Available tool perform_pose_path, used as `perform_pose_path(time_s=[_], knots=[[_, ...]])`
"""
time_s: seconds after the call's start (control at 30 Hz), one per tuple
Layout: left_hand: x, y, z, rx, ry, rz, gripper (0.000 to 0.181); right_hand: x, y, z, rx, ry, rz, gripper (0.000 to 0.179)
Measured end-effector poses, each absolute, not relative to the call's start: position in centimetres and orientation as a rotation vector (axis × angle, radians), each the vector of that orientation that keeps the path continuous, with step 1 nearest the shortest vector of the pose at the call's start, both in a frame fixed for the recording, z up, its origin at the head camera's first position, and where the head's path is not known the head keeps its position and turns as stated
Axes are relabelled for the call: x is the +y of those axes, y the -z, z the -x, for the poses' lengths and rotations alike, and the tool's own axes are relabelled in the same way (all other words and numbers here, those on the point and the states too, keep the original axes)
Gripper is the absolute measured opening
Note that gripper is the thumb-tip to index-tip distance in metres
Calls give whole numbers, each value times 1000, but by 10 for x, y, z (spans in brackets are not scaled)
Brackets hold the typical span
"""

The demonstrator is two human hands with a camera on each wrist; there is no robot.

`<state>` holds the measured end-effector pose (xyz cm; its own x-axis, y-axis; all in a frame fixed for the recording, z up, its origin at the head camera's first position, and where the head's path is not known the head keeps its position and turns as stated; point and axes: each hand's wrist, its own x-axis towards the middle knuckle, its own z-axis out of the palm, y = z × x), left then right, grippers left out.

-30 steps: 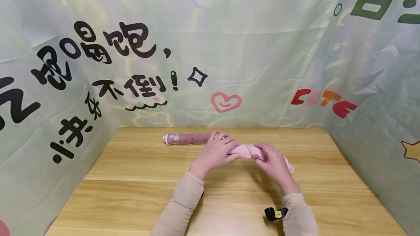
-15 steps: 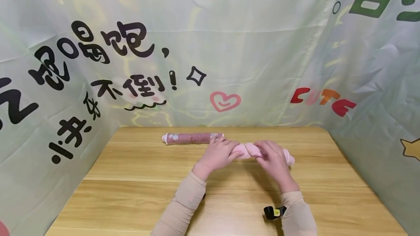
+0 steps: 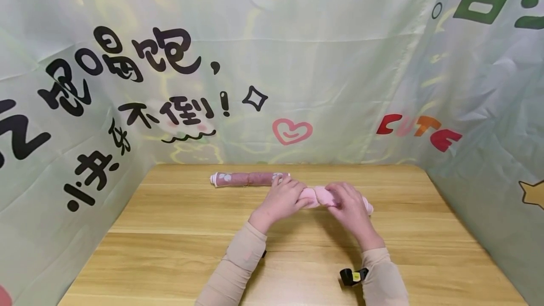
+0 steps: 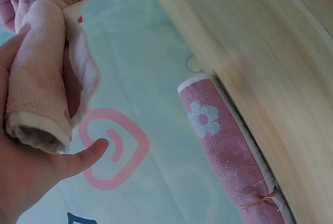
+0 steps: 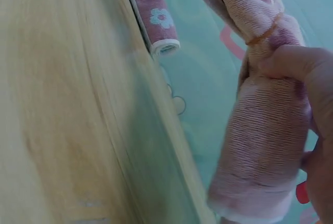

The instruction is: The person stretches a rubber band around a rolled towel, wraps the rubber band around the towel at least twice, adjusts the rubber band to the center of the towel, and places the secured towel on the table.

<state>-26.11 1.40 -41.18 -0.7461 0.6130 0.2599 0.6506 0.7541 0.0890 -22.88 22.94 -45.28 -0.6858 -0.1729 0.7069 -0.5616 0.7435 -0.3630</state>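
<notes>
A light pink rolled towel (image 3: 314,197) is held up over the table between both hands. A thin rubber band (image 5: 264,30) cinches its middle, as the right wrist view shows. My left hand (image 3: 278,199) grips the roll's left part; in the left wrist view one finger sticks out past the open end. My right hand (image 3: 352,209) holds the right part, its thumb pressed close beside the band. A flap hangs loose along the pink towel (image 4: 39,73) in the left wrist view. Behind my left hand lies a mauve rolled towel (image 3: 246,179) with pale blue flowers, tied at its middle.
The wooden table (image 3: 170,259) runs to a printed fabric backdrop (image 3: 331,84) at the back and sides. A black device with a yellow label (image 3: 354,276) is at the right wrist.
My right hand and the pink towel's right end have shifted slightly left. The roll looks more level than a second ago. The mauve towel has stayed put.
</notes>
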Motion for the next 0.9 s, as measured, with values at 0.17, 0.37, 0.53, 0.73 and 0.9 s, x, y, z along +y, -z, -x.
perform_pose_path(time_s=[0.17,0.37,0.53,0.73,0.9], knots=[[13,412,259,-2709,189,1003,46,226,449,227,-2337,-920,-601,47],[15,416,261,-2678,150,1024,42,214,443,228,-2278,-1071,-641,24],[17,417,262,-2657,137,1071,36,210,444,227,-2311,-984,-571,25],[17,417,263,-2629,147,1114,33,212,445,227,-2337,-991,-554,19],[17,416,263,-2593,165,1141,33,210,447,228,-2301,-937,-533,15]])
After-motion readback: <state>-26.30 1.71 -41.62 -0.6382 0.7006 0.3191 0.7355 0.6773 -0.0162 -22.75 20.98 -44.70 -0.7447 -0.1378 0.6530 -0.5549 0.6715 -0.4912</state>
